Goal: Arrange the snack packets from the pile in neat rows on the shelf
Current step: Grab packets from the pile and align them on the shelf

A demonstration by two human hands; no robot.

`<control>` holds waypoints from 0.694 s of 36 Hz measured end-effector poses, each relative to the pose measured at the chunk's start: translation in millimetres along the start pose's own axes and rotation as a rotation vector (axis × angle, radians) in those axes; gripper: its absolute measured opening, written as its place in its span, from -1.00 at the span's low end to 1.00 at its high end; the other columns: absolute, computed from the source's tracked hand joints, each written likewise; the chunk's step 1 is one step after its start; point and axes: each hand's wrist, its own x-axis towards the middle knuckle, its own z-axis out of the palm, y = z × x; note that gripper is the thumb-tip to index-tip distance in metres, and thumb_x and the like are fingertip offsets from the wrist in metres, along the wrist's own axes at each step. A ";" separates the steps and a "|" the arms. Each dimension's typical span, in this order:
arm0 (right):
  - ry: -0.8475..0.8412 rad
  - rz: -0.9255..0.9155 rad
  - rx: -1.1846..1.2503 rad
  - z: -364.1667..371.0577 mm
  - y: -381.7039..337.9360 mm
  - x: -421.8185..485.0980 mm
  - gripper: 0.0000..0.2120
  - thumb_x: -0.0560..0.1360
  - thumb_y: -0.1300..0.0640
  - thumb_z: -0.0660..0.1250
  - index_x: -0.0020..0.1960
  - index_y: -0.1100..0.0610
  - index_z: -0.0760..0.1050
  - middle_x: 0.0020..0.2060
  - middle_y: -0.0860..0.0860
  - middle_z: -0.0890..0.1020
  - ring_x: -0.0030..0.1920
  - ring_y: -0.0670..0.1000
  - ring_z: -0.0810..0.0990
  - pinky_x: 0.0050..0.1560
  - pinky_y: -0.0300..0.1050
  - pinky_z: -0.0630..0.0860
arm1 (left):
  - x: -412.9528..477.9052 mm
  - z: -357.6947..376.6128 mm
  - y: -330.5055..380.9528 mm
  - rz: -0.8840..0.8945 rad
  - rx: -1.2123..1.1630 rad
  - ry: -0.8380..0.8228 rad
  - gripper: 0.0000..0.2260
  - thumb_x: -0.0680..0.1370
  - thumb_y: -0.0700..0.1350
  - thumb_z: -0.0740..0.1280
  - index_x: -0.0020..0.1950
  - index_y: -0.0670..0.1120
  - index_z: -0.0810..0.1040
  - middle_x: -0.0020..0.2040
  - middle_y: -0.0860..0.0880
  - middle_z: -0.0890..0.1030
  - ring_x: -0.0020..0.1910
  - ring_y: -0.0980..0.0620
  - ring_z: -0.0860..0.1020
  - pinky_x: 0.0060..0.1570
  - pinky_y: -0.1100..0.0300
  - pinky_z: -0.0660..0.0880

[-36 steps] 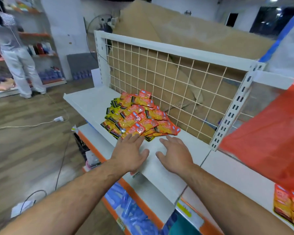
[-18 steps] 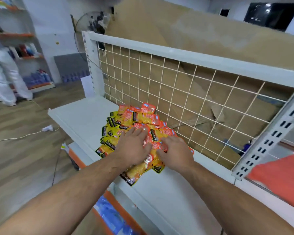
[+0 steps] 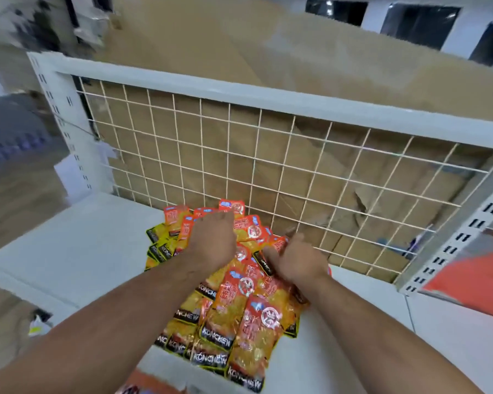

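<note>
A pile of orange and yellow snack packets (image 3: 239,311) lies on the white shelf (image 3: 77,251), spreading from the wire back panel to the front edge. My left hand (image 3: 214,240) lies on top of the pile's far part, its fingers curled down over the packets there. My right hand (image 3: 296,258) is just to the right of it. Its thumb lies across a packet and its fingers curl into the pile's right side. The fingertips of both hands are hidden among the packets.
A white wire grid (image 3: 296,166) backs the shelf, with brown cardboard (image 3: 268,58) behind it. Slotted uprights stand at the left (image 3: 60,115) and right (image 3: 453,237). A red-orange sheet (image 3: 473,282) covers the neighbouring bay on the right. Bare shelf lies left of the pile.
Both hands moved forward from the bare shelf onto the pile and curled into it. The packets have spread toward the front edge. The view has come closer and lower.
</note>
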 end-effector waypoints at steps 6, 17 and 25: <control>0.001 0.130 0.052 -2.9 -11.6 2.0 -0.23 0.38 -0.42 0.31 0.28 0.16 0.27 0.18 0.10 0.60 0.20 0.17 0.59 0.10 0.00 0.48 | 15.4 -0.6 -6.9 0.000 0.029 0.031 -0.56 0.49 0.11 0.32 0.29 -0.09 0.47 0.23 -0.15 0.51 0.22 -0.15 0.46 0.20 0.00 0.41; 0.142 0.371 0.643 5.1 -1.9 21.3 -0.62 0.22 -0.02 0.59 -0.11 0.20 0.60 -0.26 0.09 0.68 -0.25 0.10 0.68 -0.29 -0.07 0.58 | 22.3 -5.0 -5.2 -0.040 -0.349 0.014 -0.72 0.46 -0.12 0.34 0.15 -0.15 0.50 0.01 -0.17 0.63 0.02 -0.19 0.58 -0.05 0.03 0.55; 0.095 0.413 1.014 -1.6 11.8 9.7 -0.66 0.45 0.17 0.47 -0.36 0.09 0.36 -0.54 0.04 0.38 -0.55 0.01 0.29 -0.45 -0.17 0.22 | 26.0 -12.9 4.2 -0.198 -0.688 -0.015 -0.71 0.47 -0.19 0.32 0.19 -0.11 0.56 0.14 -0.14 0.62 0.14 -0.20 0.55 0.10 0.05 0.50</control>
